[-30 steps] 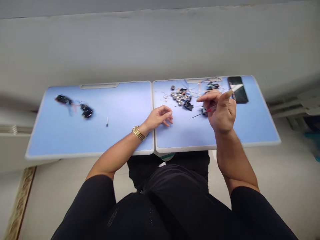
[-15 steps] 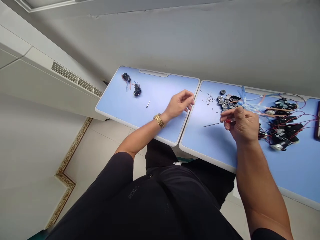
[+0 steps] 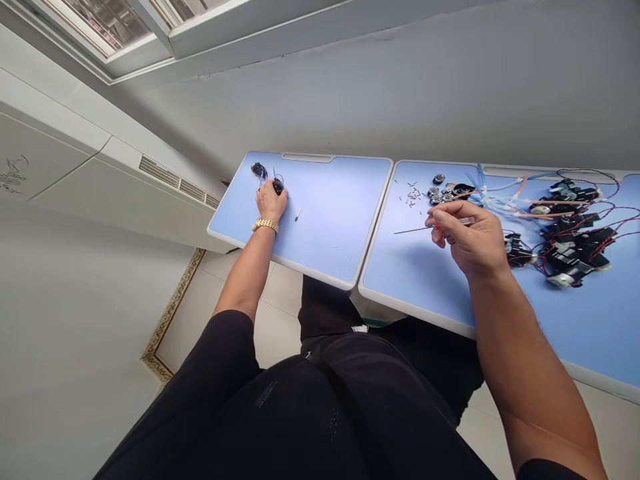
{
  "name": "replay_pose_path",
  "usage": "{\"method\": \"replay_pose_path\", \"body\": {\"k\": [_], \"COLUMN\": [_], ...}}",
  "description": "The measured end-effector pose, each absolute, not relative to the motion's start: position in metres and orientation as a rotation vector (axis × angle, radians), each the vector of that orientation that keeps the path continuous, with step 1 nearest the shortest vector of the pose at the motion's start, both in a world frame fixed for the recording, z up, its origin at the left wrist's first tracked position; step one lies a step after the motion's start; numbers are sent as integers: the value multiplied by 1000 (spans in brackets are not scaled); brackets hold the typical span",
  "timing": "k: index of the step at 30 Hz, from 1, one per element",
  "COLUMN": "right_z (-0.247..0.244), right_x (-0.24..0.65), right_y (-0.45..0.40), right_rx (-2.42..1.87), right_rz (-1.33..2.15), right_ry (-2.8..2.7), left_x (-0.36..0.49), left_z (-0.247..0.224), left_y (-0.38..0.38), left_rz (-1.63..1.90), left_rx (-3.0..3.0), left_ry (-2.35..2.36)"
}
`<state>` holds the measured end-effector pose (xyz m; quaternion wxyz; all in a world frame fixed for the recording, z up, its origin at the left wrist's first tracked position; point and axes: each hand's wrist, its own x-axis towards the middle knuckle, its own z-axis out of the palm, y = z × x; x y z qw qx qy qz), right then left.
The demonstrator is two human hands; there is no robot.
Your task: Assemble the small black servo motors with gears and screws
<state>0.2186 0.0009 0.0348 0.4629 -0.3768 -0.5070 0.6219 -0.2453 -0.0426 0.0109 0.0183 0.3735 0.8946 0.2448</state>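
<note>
My left hand (image 3: 271, 203), with a gold watch on its wrist, is on the left table. Its fingers are closed around a small black wired assembly (image 3: 279, 187), partly hidden by them. Just beyond lies a second black wired assembly (image 3: 259, 169). Above the right table my right hand (image 3: 467, 233) grips a screwdriver (image 3: 413, 231) by its clear and red handle, the thin shaft pointing left. Loose screws (image 3: 413, 194) and several round metal-rimmed parts (image 3: 436, 195) lie behind that shaft.
A short pen-like tool (image 3: 299, 213) lies right of my left hand. Black motor-like assemblies (image 3: 570, 247) with red wires and blue tubes (image 3: 493, 200) cover part of the right table (image 3: 400, 280). A narrow gap separates it from the left table (image 3: 335, 233). A wall runs behind.
My left hand has moved left from the tables' gap and closed on the nearer black assembly. The right hand still holds the screwdriver, almost in place. The view has shifted slightly.
</note>
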Motion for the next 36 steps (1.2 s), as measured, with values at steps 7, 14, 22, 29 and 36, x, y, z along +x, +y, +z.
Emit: {"method": "replay_pose_path", "body": {"k": [7,14,22,29,36], "right_z": [36,38,34,30,61], "right_x": [217,215,217,225,227], "right_y": [2,4,13,19,27], "right_rx": [-909,-892,-837,-829,-822], "right_rz": [1482,1481,1474,1326,1142], "right_ry": [-1185,-1090,-1031,-1021,-1179], "left_x": [-229,-135,-49,-18,-10], "left_z": [22,46,51,32,19], "left_y": [-41,-22,16,26,10], "left_rz": [1323,1457,1324,1277,1174], "left_rx": [1288,1388,1091,955,850], "left_ry": [2219,1288,880,953,918]}}
